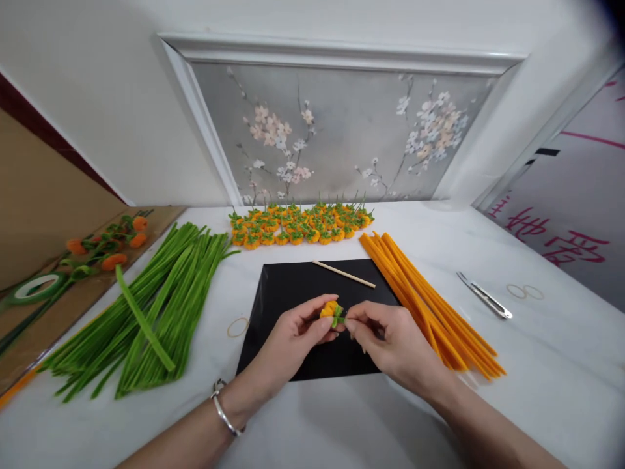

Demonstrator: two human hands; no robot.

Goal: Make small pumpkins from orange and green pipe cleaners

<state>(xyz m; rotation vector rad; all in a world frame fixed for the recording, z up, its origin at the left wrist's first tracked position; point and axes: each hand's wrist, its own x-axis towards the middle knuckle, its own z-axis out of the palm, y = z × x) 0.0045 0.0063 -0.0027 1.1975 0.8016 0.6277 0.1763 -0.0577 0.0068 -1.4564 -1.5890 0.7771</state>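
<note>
Between my hands is a small orange pipe-cleaner pumpkin (329, 309) with green leaves and a short green stem at its right side. My left hand (305, 329) is closed round the orange body, thumb in front and fingers behind. With thumb and forefinger, my right hand (383, 332) pinches the end of the green stem (340, 320). Both hands are above a black mat (312, 365). A thin wooden stick (344, 274) lies slantwise on the mat beyond them.
Several finished pumpkins (295, 231) stand in rows at the back. Green pipe cleaners (161, 312) lie left, orange ones (430, 299) right. Thread snips (484, 296) and rubber bands (525, 291) are farther right. Cardboard (156, 221) at left bears green tape (36, 288) and orange-green pieces (114, 262).
</note>
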